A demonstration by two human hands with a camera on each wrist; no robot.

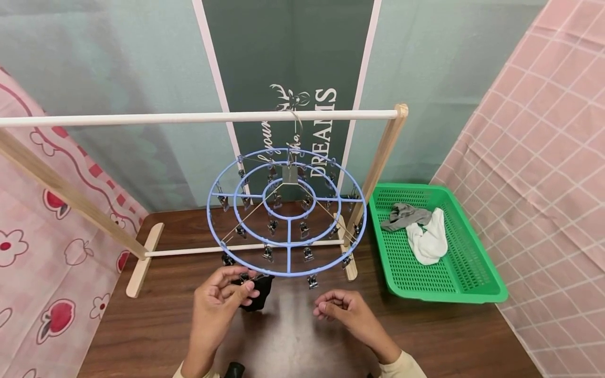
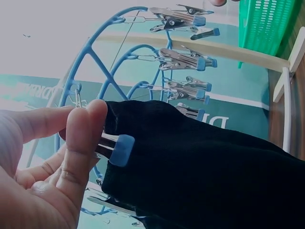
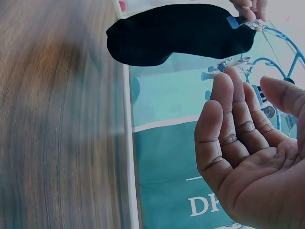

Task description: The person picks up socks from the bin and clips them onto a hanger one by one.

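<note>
A black sock (image 3: pixel 176 36) hangs by its cuff from a metal clip (image 2: pixel 121 149) with blue tips, on the near left rim of a round blue hanger (image 1: pixel 289 274). My left hand (image 1: pixel 222 294) pinches that clip between thumb and fingers, beside the sock's cuff. In the head view the sock is partly hidden behind the left fingers. My right hand (image 1: pixel 345 312) is held to the right, below the hanger's front rim, with fingers loosely bent and nothing in them. The right wrist view shows its palm (image 3: pixel 262 176) bare.
The hanger hooks over a white rail (image 1: pixel 156 118) on a wooden stand (image 1: pixel 378 157). Several other clips (image 1: pixel 308 254) dangle from its rings. On the right stands a green basket (image 1: pixel 392 268) with a grey cloth item (image 1: pixel 405 216) and a white one (image 1: pixel 427 241).
</note>
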